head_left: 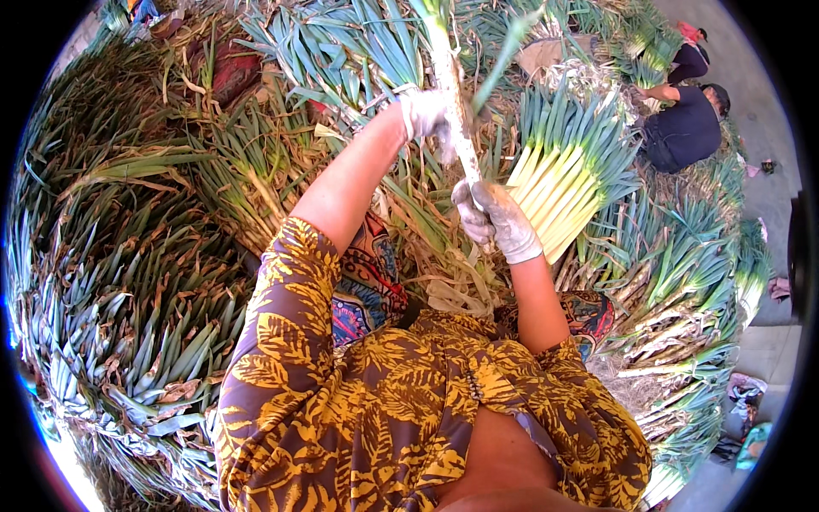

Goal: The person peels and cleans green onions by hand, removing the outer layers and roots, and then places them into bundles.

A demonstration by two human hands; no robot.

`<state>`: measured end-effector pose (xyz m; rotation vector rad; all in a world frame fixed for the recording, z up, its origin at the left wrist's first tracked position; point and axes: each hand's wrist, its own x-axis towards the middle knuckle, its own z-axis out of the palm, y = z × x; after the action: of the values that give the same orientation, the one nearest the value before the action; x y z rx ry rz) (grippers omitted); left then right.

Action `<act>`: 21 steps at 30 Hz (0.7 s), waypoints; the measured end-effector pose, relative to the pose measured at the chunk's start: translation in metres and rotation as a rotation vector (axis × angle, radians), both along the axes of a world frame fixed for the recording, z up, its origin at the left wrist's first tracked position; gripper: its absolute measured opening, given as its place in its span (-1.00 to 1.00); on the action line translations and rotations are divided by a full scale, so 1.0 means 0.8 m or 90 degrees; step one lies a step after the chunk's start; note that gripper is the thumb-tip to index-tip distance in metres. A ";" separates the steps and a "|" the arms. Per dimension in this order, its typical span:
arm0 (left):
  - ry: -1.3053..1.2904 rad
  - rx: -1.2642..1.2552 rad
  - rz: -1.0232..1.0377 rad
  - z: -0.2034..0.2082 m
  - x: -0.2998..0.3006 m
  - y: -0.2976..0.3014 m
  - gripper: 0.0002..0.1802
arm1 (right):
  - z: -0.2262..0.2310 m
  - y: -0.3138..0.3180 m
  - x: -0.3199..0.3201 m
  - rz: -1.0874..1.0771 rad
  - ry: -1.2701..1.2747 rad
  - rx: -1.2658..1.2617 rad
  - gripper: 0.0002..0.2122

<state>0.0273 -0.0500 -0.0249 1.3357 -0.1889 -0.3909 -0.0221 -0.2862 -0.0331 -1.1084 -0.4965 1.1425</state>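
Observation:
A long green onion (456, 119), its pale stalk streaked with dirt, slants upward in front of me. My right hand (499, 222), in a soiled white glove, is closed around its lower end. Higher up, my left hand (424, 115), also gloved, grips the stalk from behind; its fingers are partly hidden and blurred. A loose green leaf (509, 55), smeared by motion, sticks out from the stalk to the right. Beside my right hand lies a fan of cleaned green onions (559, 175) with pale yellow-white stalks. Dry peeled leaves (456, 286) lie below my hands.
Uncleaned green onions (145, 290) are heaped densely on the left, with more bunches (350, 51) ahead. Further onions (674, 341) spread along the right. Another person in dark clothes (682, 128) sits at the upper right, beside a grey floor (755, 102).

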 end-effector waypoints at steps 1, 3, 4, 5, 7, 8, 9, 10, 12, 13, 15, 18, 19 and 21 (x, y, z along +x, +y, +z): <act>0.006 0.158 0.018 -0.021 0.010 0.000 -0.53 | 0.006 0.005 -0.003 -0.017 -0.001 0.004 -0.63; -0.242 0.404 0.041 -0.090 0.048 0.011 -0.56 | 0.017 0.018 -0.001 -0.047 -0.015 0.022 -0.64; -0.292 0.541 0.056 -0.068 0.045 0.003 -0.57 | 0.015 0.017 0.005 -0.067 -0.017 0.037 -0.63; -0.189 0.699 0.111 -0.046 0.036 0.004 -0.56 | 0.018 0.015 0.008 -0.080 -0.025 0.025 -0.64; -0.164 0.628 0.284 -0.032 0.033 0.048 -0.57 | 0.017 0.018 0.005 -0.109 -0.063 0.012 -0.64; -0.171 0.371 0.267 -0.025 0.029 0.069 -0.58 | 0.008 0.014 0.004 -0.121 -0.117 0.019 -0.63; -0.096 0.071 0.247 -0.016 0.025 0.074 -0.57 | -0.006 0.010 0.006 -0.141 -0.175 0.033 -0.61; -0.103 -0.258 0.206 0.009 0.006 0.060 -0.58 | -0.021 0.005 0.011 -0.134 -0.184 -0.015 -0.60; -0.113 -0.394 0.224 0.018 -0.001 0.067 -0.65 | -0.056 0.012 0.027 -0.037 -0.118 -0.092 -0.57; -0.119 -0.350 0.217 0.011 -0.012 0.072 -0.64 | -0.058 0.018 0.020 0.045 -0.043 -0.130 -0.55; -0.079 -0.269 0.256 0.005 0.002 0.060 -0.63 | -0.070 0.022 0.042 0.033 -0.208 -0.258 -0.38; -0.064 -0.132 0.293 0.005 0.005 0.049 -0.61 | -0.082 0.061 0.073 -0.263 -0.170 -0.122 -0.27; -0.061 -0.107 0.300 0.014 0.001 0.042 -0.59 | -0.074 0.076 0.081 -0.316 -0.205 -0.040 -0.30; -0.062 -0.043 0.328 0.014 -0.004 0.045 -0.59 | -0.028 0.112 0.077 -0.306 -0.220 0.127 -0.32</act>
<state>0.0238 -0.0139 -0.0137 1.2836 0.0629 0.1142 0.0391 -0.1964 -0.0553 -1.1724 -0.5591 0.4737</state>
